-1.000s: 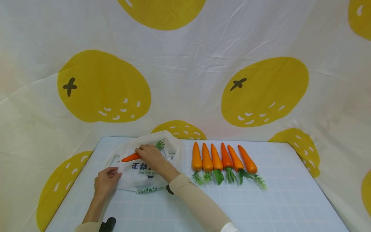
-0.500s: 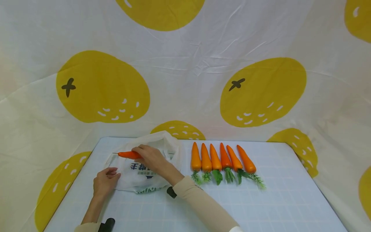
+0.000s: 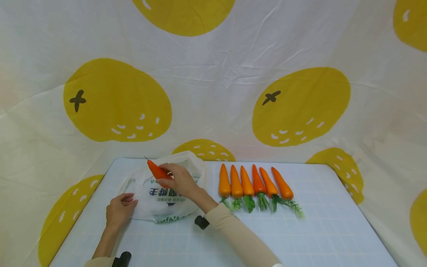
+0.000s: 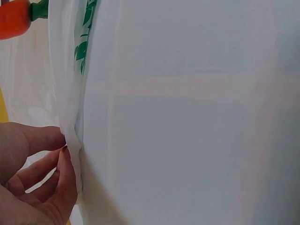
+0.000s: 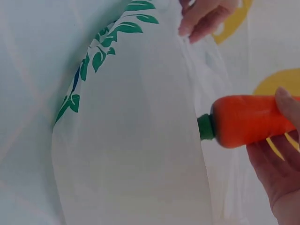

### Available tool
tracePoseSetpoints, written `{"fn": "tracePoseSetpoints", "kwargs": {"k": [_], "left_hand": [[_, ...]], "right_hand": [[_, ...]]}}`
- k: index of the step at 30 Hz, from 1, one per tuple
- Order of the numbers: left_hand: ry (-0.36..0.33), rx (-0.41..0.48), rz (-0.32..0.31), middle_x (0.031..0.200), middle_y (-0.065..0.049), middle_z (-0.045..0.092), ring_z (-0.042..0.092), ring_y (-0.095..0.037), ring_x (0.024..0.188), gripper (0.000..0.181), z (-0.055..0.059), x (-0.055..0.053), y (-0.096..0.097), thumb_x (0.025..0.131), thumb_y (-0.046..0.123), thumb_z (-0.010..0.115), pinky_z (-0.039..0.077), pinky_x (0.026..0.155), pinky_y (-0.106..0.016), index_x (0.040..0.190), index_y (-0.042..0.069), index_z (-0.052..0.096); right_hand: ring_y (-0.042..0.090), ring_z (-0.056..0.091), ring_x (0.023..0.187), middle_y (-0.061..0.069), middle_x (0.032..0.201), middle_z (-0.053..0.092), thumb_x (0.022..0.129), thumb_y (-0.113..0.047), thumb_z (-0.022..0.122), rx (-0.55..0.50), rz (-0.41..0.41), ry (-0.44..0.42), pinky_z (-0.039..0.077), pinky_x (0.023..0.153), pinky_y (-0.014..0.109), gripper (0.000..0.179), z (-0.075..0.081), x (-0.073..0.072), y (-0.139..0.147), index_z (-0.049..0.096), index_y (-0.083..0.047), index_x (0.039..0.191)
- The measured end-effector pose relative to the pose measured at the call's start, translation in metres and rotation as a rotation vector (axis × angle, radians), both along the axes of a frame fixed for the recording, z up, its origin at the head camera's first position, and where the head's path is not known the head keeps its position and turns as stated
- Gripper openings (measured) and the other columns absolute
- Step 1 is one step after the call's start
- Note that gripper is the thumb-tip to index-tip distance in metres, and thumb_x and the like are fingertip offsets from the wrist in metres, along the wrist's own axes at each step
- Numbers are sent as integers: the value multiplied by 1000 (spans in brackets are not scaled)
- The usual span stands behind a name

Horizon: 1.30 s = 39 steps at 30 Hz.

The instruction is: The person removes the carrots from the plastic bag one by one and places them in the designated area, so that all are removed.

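Observation:
A white plastic bag (image 3: 150, 207) with dark blue lettering and green leaf print lies on the left of the table, its mouth facing the back. Thumb and forefinger of my left hand (image 3: 121, 211) pinch the bag's edge at its left side, as the left wrist view also shows. My right hand (image 3: 180, 180) holds an orange carrot (image 3: 156, 170) over the bag, its thin tip up and toward the back left. In the right wrist view the carrot's green stem (image 5: 206, 127) points at the bag's edge and overlaps it. Its leafy top is hidden behind the plastic.
Several carrots (image 3: 247, 180) with green tops lie side by side right of the bag, tips toward the back. The table (image 3: 317, 222) has a pale checked cover. Behind it hangs a white curtain (image 3: 213, 104) with large yellow fruit prints.
My right hand has turned the carrot: its tip swung from pointing left to up and back, its leafy end going out of sight at the bag. My left hand stays at the bag's edge.

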<state>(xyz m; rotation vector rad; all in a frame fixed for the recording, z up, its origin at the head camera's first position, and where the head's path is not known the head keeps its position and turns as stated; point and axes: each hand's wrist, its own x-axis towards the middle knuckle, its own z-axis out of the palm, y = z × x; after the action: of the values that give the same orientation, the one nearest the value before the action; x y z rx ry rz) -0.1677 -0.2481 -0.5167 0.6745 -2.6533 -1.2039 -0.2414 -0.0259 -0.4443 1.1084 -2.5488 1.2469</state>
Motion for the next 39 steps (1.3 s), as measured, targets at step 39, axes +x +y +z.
{"fn": "tracePoseSetpoints", "kwargs": {"k": [39], "left_hand": [[20,-26,31,106,-28,66,63,-40,94,30,-12,-5,-2,95,6,70,54,86,-52,120,-9,64]], "right_hand": [[25,73,103,15,117,72,89,-35,82,-714,-294,-700,57,94,46,58,23,-1,107,61,-4,133]]}}
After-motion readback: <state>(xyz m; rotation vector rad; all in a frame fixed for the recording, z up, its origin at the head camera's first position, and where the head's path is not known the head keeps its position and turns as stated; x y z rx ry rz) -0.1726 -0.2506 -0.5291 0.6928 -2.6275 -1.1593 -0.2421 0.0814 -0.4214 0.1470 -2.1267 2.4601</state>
